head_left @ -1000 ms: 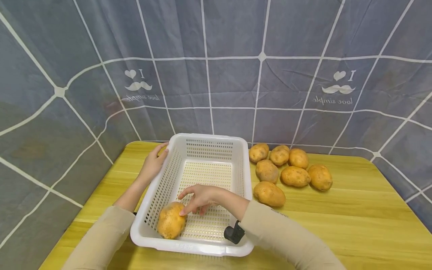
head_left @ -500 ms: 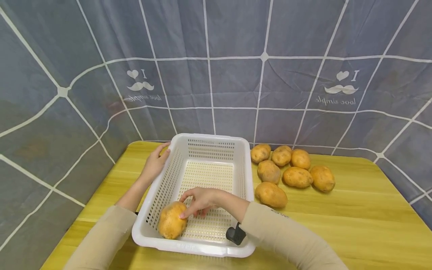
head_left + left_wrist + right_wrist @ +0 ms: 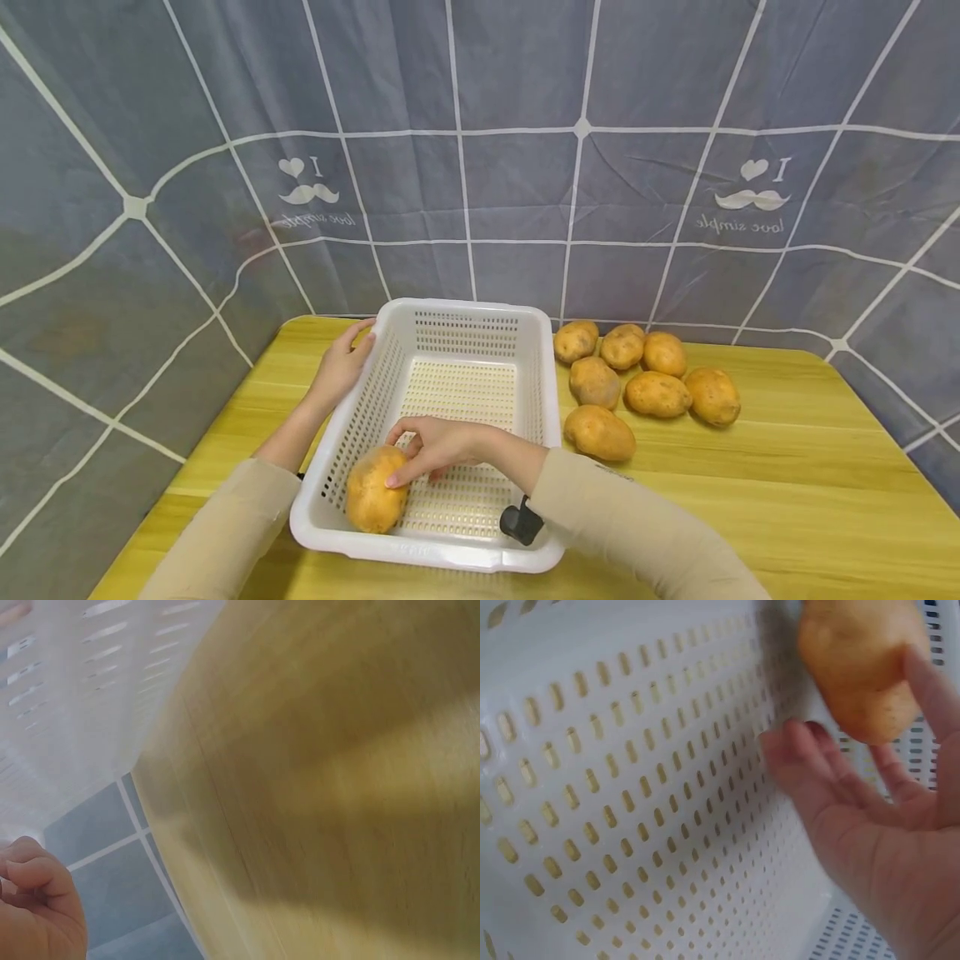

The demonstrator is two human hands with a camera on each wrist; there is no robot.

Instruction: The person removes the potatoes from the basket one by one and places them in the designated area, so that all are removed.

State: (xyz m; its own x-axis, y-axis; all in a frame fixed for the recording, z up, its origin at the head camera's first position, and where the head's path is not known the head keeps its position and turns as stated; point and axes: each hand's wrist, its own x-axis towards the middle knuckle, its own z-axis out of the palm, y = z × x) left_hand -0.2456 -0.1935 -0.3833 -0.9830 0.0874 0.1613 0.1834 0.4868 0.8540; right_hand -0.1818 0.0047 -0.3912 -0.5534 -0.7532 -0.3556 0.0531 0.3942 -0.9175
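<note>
A white perforated plastic basket [image 3: 420,547] stands on the wooden table. Its left rim is gripped near the far corner by my left hand [image 3: 341,367]; the left wrist view shows that hand's curled fingers [image 3: 41,874] beside the basket wall. Inside, at the near left corner, sits a yellow-brown potato [image 3: 373,504]. My right hand [image 3: 446,443] reaches in from the right and pinches it, thumb on the near side and index finger over the far side. In the right wrist view the other fingers [image 3: 810,761] hang below the potato [image 3: 862,667], over the basket floor.
Several more potatoes [image 3: 657,394] lie on the table [image 3: 780,483] right of the basket, the nearest potato [image 3: 600,432] close to its right wall. A grey curtain [image 3: 517,183] with white lines hangs behind and along both sides. The right wrist carries a small black camera [image 3: 521,522].
My right hand has moved slightly left, its index finger coming from above onto the far side of the potato. The left hand stays on the rim.
</note>
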